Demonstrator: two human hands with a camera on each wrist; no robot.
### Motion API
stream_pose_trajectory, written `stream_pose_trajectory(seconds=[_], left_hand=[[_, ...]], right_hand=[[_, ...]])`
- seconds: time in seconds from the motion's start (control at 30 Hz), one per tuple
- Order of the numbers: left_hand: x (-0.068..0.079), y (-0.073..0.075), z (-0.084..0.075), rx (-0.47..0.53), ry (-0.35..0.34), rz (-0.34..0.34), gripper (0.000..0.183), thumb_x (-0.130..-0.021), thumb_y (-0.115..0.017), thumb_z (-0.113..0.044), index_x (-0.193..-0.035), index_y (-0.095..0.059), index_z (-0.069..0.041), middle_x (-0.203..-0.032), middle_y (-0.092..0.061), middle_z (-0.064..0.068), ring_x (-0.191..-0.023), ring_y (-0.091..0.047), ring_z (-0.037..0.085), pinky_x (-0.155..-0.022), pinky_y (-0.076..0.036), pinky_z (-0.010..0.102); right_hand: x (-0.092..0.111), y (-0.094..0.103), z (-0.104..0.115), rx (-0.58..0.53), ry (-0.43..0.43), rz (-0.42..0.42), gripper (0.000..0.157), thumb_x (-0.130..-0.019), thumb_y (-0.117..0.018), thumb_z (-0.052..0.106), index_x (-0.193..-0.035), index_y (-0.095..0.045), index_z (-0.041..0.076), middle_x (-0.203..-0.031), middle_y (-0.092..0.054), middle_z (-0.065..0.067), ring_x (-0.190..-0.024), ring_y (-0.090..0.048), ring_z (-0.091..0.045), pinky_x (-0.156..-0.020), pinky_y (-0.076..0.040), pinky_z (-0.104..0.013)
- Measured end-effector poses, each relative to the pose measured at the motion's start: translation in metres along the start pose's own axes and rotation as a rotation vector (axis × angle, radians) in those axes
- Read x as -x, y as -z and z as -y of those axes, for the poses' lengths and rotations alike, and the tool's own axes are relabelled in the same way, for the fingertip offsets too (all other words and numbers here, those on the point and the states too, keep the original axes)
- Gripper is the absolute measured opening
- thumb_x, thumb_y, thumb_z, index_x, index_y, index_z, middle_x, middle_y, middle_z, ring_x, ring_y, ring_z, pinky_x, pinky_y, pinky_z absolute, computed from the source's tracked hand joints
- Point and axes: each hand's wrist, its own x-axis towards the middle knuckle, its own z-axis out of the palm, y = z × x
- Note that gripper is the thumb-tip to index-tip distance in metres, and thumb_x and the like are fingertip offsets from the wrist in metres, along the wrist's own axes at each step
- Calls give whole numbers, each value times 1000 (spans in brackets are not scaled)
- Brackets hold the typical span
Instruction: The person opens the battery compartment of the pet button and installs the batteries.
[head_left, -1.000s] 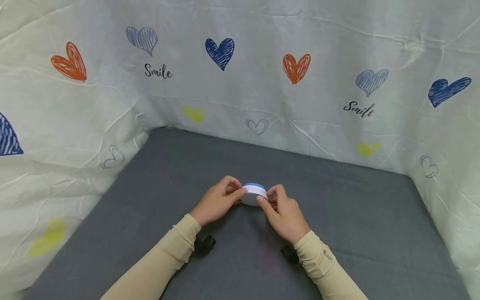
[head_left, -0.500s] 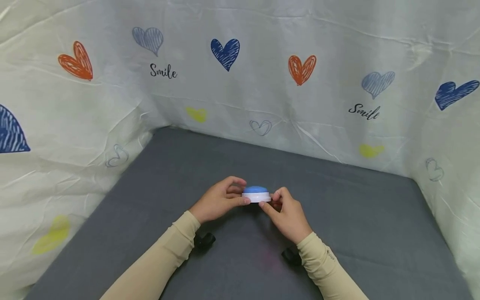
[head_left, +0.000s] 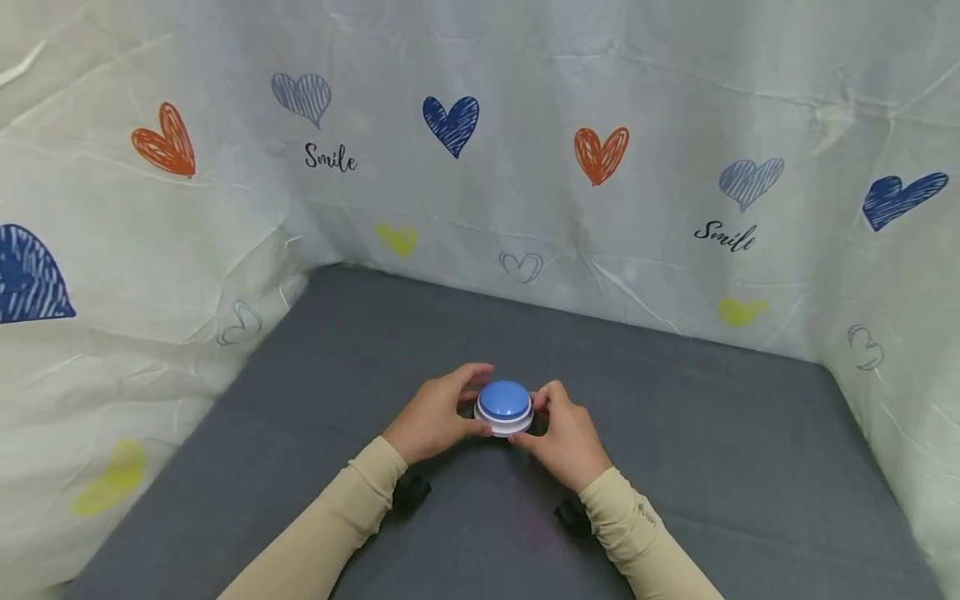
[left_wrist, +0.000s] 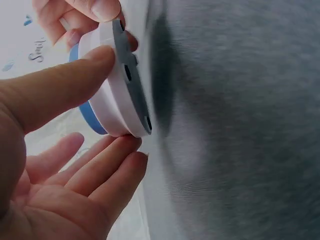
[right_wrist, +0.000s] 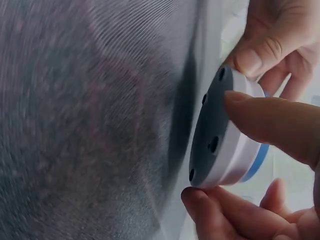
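Observation:
A round push button (head_left: 504, 402) with a blue domed top and a white base is held between both hands, its dome facing up in the head view. My left hand (head_left: 441, 417) pinches its left side, thumb at the near edge and fingers at the far side. On the other side my right hand (head_left: 567, 437) grips the rim between thumb and fingers. Both wrist views show the dark underside (right_wrist: 212, 127) with several small holes, raised a little off the grey surface, over a shadow. In the left wrist view the white rim (left_wrist: 117, 107) meets the thumb and fingertips.
A grey cloth-covered table (head_left: 675, 467) spreads beneath the hands. White sheeting (head_left: 525, 192) printed with hearts and "Smile" stands along the back and sides. Black devices (head_left: 411, 492) sit under both wrists.
The button has turned from showing its grey underside to showing its blue dome upward. Both hands, still gripping it, have come slightly lower in the head view.

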Motion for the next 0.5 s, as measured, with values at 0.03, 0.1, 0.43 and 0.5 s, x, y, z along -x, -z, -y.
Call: stream_pose_trajectory(seconds=[0.03,0.1,0.43,0.5], left_hand=[[0,-2,0,-15,3,-12,88,-83,-95,-13,-160,-52,-17,-158,-61,6,-138,-67,26,-113,-54,43],[-1,-6,0,-45,6,-36,89,-80,-97,-10,-158,-54,-15,-156,-62,7,-136,-68,25,-113,-54,44],[0,-17,1,-259,-66,-121,81,-81,-98,-16,-152,-59,-6,-143,-67,14,-130,-68,31,-110,-55,49],[3,-16,4,-280,-55,-110,85,-83,-97,-22,-155,-56,-7,-148,-63,15,-133,-66,32,-110,-55,51]], right_hand=[[-1,-1,0,21,2,2,49,-83,-96,15,-107,-53,13,-125,-77,-13,-114,-76,-32,-96,-60,-51],[-4,-4,-1,70,16,11,51,-81,-97,14,-108,-53,13,-113,-76,-11,-102,-75,-27,-88,-60,-47],[-12,-11,-3,228,105,34,56,-84,-96,16,-121,-55,7,-110,-75,-15,-96,-74,-29,-84,-60,-46],[-9,-10,-7,233,109,42,63,-87,-94,22,-133,-55,5,-122,-74,-18,-106,-75,-33,-90,-61,-50]])
